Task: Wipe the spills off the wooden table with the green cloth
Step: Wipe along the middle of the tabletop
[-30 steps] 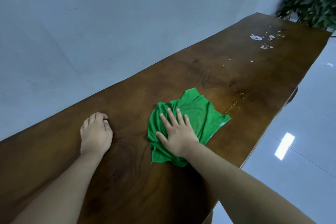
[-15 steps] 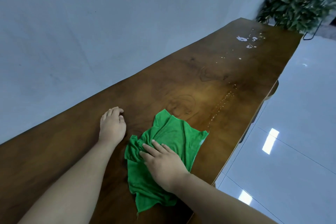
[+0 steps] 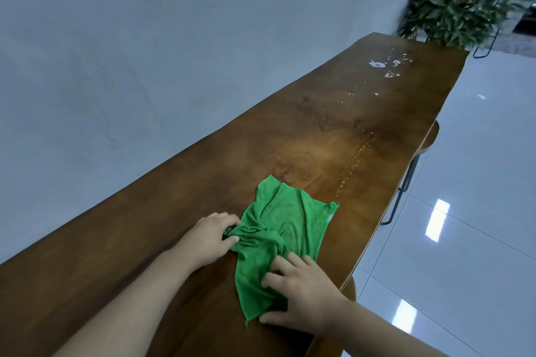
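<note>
A crumpled green cloth (image 3: 282, 229) lies on the long wooden table (image 3: 174, 226) near its right edge. My left hand (image 3: 210, 236) pinches the cloth's bunched left edge between thumb and fingers. My right hand (image 3: 301, 291) lies on the cloth's near part, fingers spread and curled onto the fabric, thumb along its near edge. A line of small droplets (image 3: 355, 162) runs from the cloth's far corner up the table. White spill blotches (image 3: 377, 64) and scattered drops sit near the table's far end.
A grey wall (image 3: 145, 52) runs along the table's left side. A potted plant (image 3: 461, 0) on a black metal stand is beyond the far end. Glossy white floor tiles (image 3: 470, 211) lie to the right. Black table legs (image 3: 401, 188) show under the right edge.
My left hand left the bare table and took hold of the cloth's left edge. The cloth and my right hand slid back toward me, baring the droplet line.
</note>
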